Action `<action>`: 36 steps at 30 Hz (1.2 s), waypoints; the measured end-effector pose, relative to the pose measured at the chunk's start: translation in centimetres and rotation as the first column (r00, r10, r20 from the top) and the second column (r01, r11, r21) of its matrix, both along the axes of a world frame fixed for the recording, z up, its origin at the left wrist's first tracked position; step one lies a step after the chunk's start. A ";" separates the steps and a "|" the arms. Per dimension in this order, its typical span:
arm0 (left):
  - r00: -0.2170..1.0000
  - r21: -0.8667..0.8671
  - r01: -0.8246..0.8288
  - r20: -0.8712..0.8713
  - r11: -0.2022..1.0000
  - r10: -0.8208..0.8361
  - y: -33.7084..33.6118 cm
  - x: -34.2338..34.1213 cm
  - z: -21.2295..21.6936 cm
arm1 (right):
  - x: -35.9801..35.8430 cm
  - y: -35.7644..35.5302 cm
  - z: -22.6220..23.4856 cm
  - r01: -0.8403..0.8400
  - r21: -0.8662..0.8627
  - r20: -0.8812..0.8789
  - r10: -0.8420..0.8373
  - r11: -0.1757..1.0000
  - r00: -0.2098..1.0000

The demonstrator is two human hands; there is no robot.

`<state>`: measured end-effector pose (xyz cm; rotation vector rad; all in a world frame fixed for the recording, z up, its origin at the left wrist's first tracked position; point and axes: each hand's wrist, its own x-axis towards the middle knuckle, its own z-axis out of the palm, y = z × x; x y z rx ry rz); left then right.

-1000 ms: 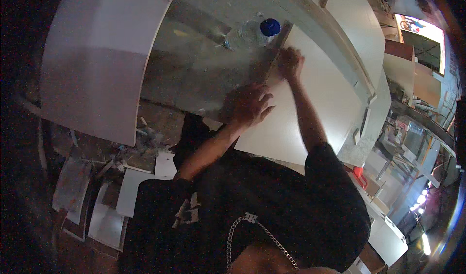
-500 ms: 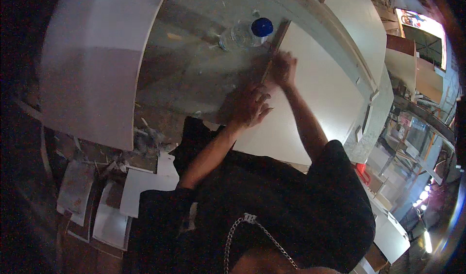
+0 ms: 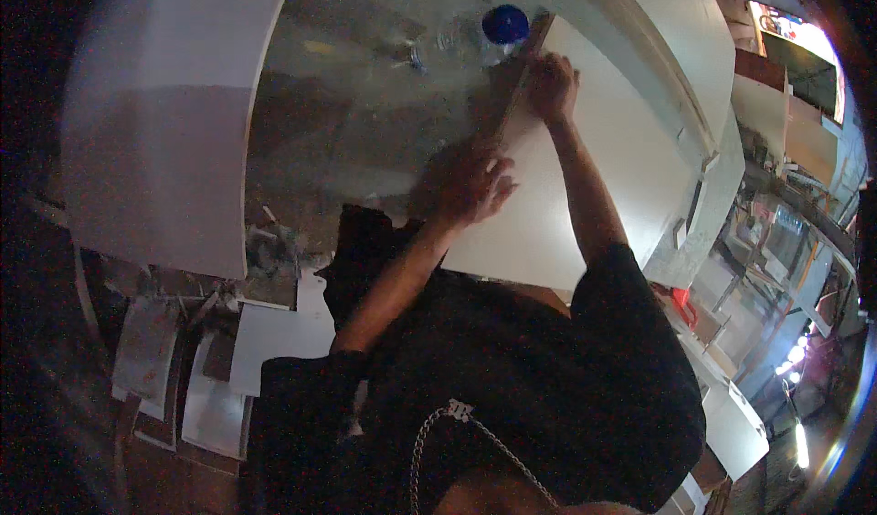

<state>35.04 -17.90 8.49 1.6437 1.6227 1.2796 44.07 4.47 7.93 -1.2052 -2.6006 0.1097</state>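
A white flat panel (image 3: 607, 191) lies in front of me on a grey work surface (image 3: 365, 104), its dark left edge running away from me. At the far part of that edge is my right hand (image 3: 554, 88), fingers curled closed; whatever they grip is hidden. Nearer to me, my left hand (image 3: 473, 186) rests by the same edge with its fingers loosely apart and partly over the panel. Just beyond my right hand, a clear plastic bottle with a blue cap (image 3: 505, 25) lies or leans on the surface; its pose is hard to tell.
A large pale board (image 3: 164, 150) rises at the left. Another white panel (image 3: 681, 31) sits beyond a raised strip at the far right. Board offcuts (image 3: 283, 346) are piled low on the left, and a red object (image 3: 683, 307) is beside the bench at right.
My right hand has slid farther away along the panel's edge, still closed. The left hand stays near its place. The whole view has shifted slightly.
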 end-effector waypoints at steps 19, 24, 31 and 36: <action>0.999 -0.044 0.010 -0.045 0.999 -0.012 0.3 -1.0 1.8 | -0.2 2.3 -1.4 0.086 0.009 -0.225 -0.082 0.996 0.971; 0.991 0.020 -0.077 -0.109 0.997 0.079 -0.3 -0.7 0.9 | 4.3 -7.4 -3.8 -0.081 -0.153 -0.007 0.080 0.985 0.997; 1.000 0.007 0.023 -0.017 1.000 -0.023 0.7 0.0 0.4 | 0.0 10.5 -1.2 0.011 -0.093 -0.268 -0.036 0.996 0.963; 0.999 -0.109 -0.005 -0.033 0.994 0.002 -0.2 -1.3 1.4 | 1.6 0.3 -3.7 -0.111 -0.179 -0.232 0.068 0.978 0.970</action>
